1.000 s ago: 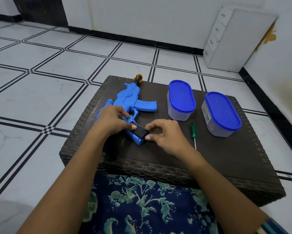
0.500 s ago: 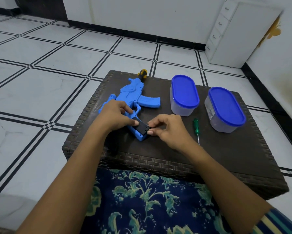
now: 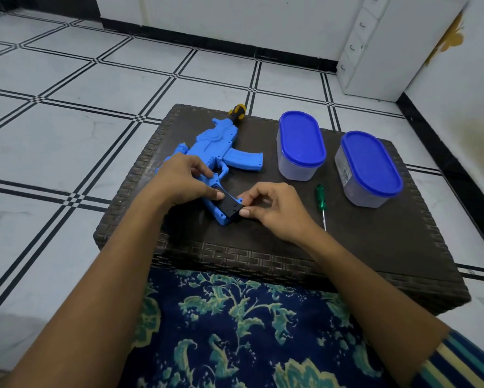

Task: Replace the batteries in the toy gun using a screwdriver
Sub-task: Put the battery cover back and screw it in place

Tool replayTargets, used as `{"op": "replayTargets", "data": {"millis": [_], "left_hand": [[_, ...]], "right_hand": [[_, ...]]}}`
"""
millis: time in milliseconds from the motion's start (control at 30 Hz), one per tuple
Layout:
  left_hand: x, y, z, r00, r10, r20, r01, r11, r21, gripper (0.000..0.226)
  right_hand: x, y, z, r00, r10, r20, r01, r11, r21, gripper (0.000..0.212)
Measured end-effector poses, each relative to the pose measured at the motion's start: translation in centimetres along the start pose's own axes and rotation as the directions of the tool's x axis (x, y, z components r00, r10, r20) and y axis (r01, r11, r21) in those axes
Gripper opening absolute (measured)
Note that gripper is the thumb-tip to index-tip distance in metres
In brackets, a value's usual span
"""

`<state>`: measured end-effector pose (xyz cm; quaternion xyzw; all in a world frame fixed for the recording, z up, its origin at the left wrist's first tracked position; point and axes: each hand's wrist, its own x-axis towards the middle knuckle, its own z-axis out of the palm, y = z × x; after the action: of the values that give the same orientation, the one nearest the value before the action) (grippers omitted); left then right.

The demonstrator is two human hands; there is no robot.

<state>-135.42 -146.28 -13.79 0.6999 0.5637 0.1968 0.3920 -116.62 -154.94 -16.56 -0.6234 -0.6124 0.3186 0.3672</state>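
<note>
Currently, toy gun: lying flat on the surface, grip end between the two sets of fingers, barrel running away beyond the left ones.
Handling (judged): hollow blue plastic, so light and stiff; smooth enough to skid on the weave unless pinned; thin clips and screw posts likely the fragile parts.
Where to hold: body just ahead of the grip, for steadying; grip end best left free for the cover work.
Black battery cover: sitting on the grip, directly between both thumbs; small and rigid; fully seated or loose, cannot tell.
Left hand: fingers curled down over the gun body, thumb tip touching the cover's near edge; pinning the gun in place.
Right hand: fingers closed to a narrow pinch, thumb and forefinger on the cover's end, the rest tucked in.
Screwdriver: green handle, lying just outside the right fingers, untouched.
Blue-lidded containers: beyond the right fingers, lids on, contents not visible.
</note>
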Motion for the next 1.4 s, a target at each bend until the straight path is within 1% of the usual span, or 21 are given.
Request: {"op": "replayTargets", "data": {"millis": [167,267,367,467,500,533,567,600,667,733,900,1000,1067,1133,1167,1200,1233,1267,1333,1367,1400], "left_hand": [[0.0,0.0,0.0,1.0,0.004,0.005,-0.004,1.0,-0.003,0.035],[0.0,0.0,0.0,1.0,0.005,0.001,-0.005,1.0,0.003,0.033],[0.1,0.0,-0.2,1.0,0.017,0.004,-0.017,1.0,0.015,0.033],[0.1,0.0,-0.2,1.0,0.019,0.004,-0.019,0.999,0.035,0.033],[0.1,0.0,-0.2,1.0,0.021,0.002,-0.021,0.999,0.038,0.033],[0.1,0.0,-0.2,1.0,0.025,0.001,-0.025,0.999,0.04,0.034],[0.0,0.0,-0.1,0.999,0.033,0.007,-0.034,0.999,0.043,0.036],[-0.1,0.1,-0.1,0.999,0.045,0.022,-0.046,0.998,0.046,0.041],[-0.2,0.1,-0.2,0.995,0.05,0.084,-0.057,0.994,0.09,0.055],[-0.1,0.1,-0.1,0.991,0.032,0.129,-0.055,0.983,0.175,0.063],[0.4,0.4,0.4,0.996,-0.015,0.087,-0.002,0.982,0.191,0.053],[0.4,0.8,0.5,0.994,-0.072,0.079,0.058,0.983,0.174,0.052],[0.3,0.5,0.5,0.995,-0.055,0.081,0.042,0.988,0.148,0.051],[0.1,0.0,0.5,0.996,-0.003,0.087,-0.008,0.992,0.129,0.049],[0.1,-0.2,0.5,0.996,0.018,0.089,-0.029,0.992,0.124,0.047],[0.0,-0.4,0.6,0.996,0.028,0.082,-0.038,0.992,0.117,0.044],[0.1,-0.4,0.6,0.997,0.038,0.064,-0.044,0.994,0.1,0.039],[0.2,-0.5,0.7,0.998,0.047,0.035,-0.049,0.995,0.083,0.034],[0.4,-0.4,0.9,0.999,0.05,-0.011,-0.049,0.997,0.066,0.029],[0.4,-0.4,1.1,0.999,0.046,-0.025,-0.045,0.997,0.063,0.028],[0.4,-0.4,1.2,0.999,0.041,-0.036,-0.039,0.997,0.06,0.027]], "right_hand": [[0.2,0.0,0.2,1.0,-0.002,-0.016,0.002,1.0,0.01,0.012],[0.3,0.0,0.3,1.0,-0.009,-0.008,0.009,1.0,-0.017,0.007],[0.4,-0.2,0.5,1.0,-0.007,-0.023,0.006,0.999,-0.046,0.009],[0.8,-0.1,0.5,0.999,0.024,-0.046,-0.027,0.997,-0.072,0.015],[0.9,-0.1,0.5,0.999,0.046,-0.026,-0.047,0.998,-0.045,0.022],[0.9,-0.2,0.5,0.998,0.054,0.013,-0.054,0.998,-0.021,0.035],[1.0,-0.2,0.5,0.997,0.043,0.058,-0.043,0.999,-0.005,0.047],[1.0,-0.2,0.4,0.995,0.017,0.096,-0.015,1.0,-0.025,0.052],[1.2,-0.3,0.4,0.99,-0.027,0.139,0.038,0.996,-0.076,0.046],[1.3,-0.3,0.3,0.992,-0.023,0.126,0.036,0.994,-0.103,0.038],[1.4,-0.4,0.5,0.997,0.008,0.073,0.004,0.988,-0.155,0.024],[1.1,-1.0,0.2,0.996,0.022,0.084,-0.008,0.987,-0.164,0.025],[0.9,-1.4,0.1,0.993,0.038,0.114,-0.013,0.977,-0.214,0.031],[0.7,-1.9,-0.3,0.989,0.078,0.129,-0.042,0.964,-0.262,0.039],[0.6,-2.1,-0.5,0.99,0.101,0.099,-0.069,0.957,-0.282,0.038],[0.4,-2.3,-0.9,0.992,0.125,0.021,-0.112,0.94,-0.323,0.032],[0.3,-2.2,-1.6,0.984,0.152,-0.091,-0.176,0.9,-0.4,0.025],[0.2,-2.1,-2.3,0.96,0.178,-0.219,-0.266,0.828,-0.494,0.024],[-0.1,-1.7,-3.9,0.889,0.224,-0.4,-0.442,0.652,-0.616,0.038],[-0.2,-1.4,-4.6,0.856,0.259,-0.447,-0.506,0.601,-0.619,0.043],[-0.1,-1.1,-5.1,0.829,0.313,-0.463,-0.553,0.576,-0.602,0.045]]}}
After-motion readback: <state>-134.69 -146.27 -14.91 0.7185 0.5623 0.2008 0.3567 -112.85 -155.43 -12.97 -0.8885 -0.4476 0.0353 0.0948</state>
